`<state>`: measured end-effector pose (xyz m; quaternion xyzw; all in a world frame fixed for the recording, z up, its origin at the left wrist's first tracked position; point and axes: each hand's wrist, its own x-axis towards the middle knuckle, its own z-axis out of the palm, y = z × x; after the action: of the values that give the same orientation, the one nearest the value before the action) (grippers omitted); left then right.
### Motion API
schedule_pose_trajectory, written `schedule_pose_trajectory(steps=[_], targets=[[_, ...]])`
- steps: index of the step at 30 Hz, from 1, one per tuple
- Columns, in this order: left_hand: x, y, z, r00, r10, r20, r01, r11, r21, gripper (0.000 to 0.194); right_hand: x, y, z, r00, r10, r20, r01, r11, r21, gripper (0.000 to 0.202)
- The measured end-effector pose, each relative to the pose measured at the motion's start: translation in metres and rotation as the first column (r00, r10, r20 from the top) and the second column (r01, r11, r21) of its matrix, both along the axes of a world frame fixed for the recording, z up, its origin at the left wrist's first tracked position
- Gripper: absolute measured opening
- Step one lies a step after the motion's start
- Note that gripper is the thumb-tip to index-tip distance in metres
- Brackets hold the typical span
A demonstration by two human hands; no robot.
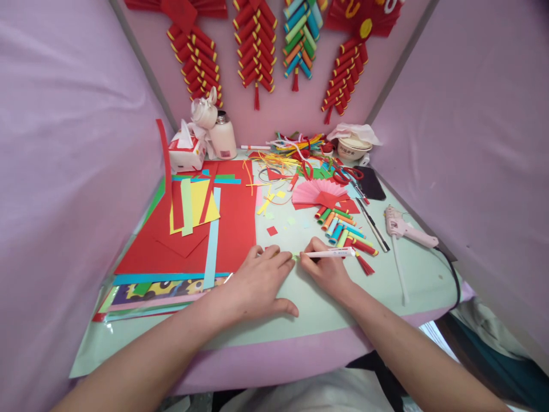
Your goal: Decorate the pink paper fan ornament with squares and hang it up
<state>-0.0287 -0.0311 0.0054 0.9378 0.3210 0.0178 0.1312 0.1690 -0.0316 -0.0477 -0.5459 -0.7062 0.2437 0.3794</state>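
My left hand point(266, 284) lies flat on the pale green table cover, fingers stretched out and thumb apart. Its fingertips are beside a small light-green piece point(295, 257), mostly hidden between my hands. In my right hand point(328, 270) is a white pen point(338, 252), held in a pinch with its barrel pointing right and its tip by the green piece. A small red square point(271, 230) rests just beyond my left fingers. Beyond my right hand are a pink folded fan point(319, 191) and rows of coloured paper rolls point(338, 229) with a red tassel point(365, 265).
Red sheets point(235, 223) and paper strips cover the left side. A glue gun point(407, 228), its cord and a black phone point(370, 183) lie right. Red-handled scissors point(348, 174), a bowl point(354, 147), a bottle point(223, 137) and a tissue box point(187, 153) are at the back.
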Motion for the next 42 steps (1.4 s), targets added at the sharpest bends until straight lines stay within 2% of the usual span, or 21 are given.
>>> schedule_pose_trajectory(steps=[13, 21, 33, 42], targets=[[0.0, -0.0004, -0.0003, 1.0, 0.004, -0.008, -0.004, 1.0, 0.005, 0.078, 0.0015, 0.0, -0.0013, 0.998, -0.062, -0.006, 0.062, 0.998, 0.031, 0.021], [-0.0004, 0.0004, -0.0015, 1.0, -0.001, 0.004, 0.001, 1.0, 0.009, 0.077, 0.0003, -0.001, 0.0018, 0.999, -0.014, -0.037, 0.014, 1.0, -0.017, 0.019], [-0.0001, 0.0, -0.0006, 1.0, 0.001, -0.003, -0.001, 1.0, 0.004, 0.077, 0.0013, -0.0005, -0.0019, 0.999, -0.005, -0.038, 0.004, 1.0, -0.03, 0.02], [-0.0002, -0.0003, -0.0007, 1.0, 0.003, 0.009, -0.003, 1.0, 0.001, 0.077, 0.0006, -0.0006, 0.0016, 0.999, -0.011, -0.035, 0.01, 0.999, -0.034, 0.019]])
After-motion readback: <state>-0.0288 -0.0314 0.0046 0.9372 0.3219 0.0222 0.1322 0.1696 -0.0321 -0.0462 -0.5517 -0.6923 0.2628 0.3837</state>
